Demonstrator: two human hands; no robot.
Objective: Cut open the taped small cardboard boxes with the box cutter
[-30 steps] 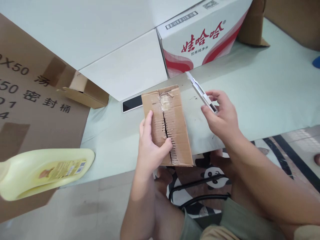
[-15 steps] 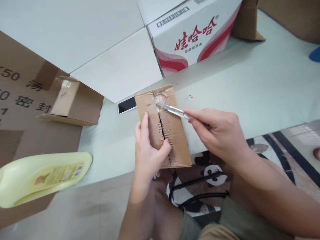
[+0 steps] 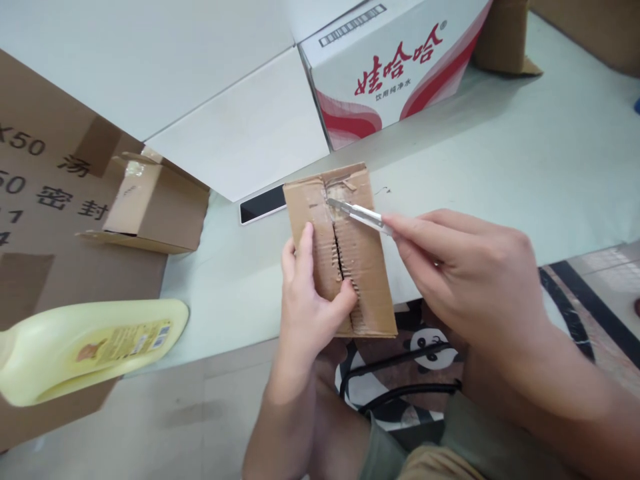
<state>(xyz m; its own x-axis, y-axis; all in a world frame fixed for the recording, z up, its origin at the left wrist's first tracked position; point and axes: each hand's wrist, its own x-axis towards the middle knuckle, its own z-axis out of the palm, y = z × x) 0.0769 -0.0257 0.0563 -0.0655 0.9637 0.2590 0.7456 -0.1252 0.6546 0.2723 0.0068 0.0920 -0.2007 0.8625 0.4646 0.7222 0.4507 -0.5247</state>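
Note:
A small brown cardboard box is tilted up in front of me, with a torn, ragged seam down its middle and peeled tape near its top. My left hand grips this box from the left, its thumb lying by the seam and its fingers along the side. In my right hand is a utility knife, held between thumb and fingers. The blade's tip touches the taped upper end of the seam. Part of the knife's handle is hidden inside the hand.
A phone lies on the pale table, partly behind the box. White cartons and a red-and-white carton stand at the back. To the left are a yellow bottle, a small open carton and a large brown carton.
The box and both hands have shifted slightly right in view. The knife tip stays at the upper seam, and both grips look the same.

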